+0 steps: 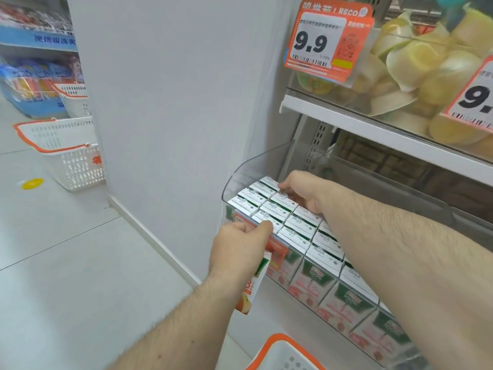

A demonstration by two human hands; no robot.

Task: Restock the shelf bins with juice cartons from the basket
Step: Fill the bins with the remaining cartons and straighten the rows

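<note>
My left hand (pixel 240 245) gripped a carton (pixel 254 284) hanging below the bin (pixel 240 172), thumb hooked on the front rim. My right hand (pixel 301 192) curled onto the packed cartons (pixel 288 222) at the back; whether it pinched one, I couldn't tell. The basket (pixel 277 343) sat just below. I judged the rows nearly full, so forcing another in could buckle a carton or let it slip.

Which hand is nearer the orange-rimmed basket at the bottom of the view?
Left. The left hand, holding a juice carton, sits at the bin's front edge above the basket. The right hand is farther up, over the cartons at the back.
</note>
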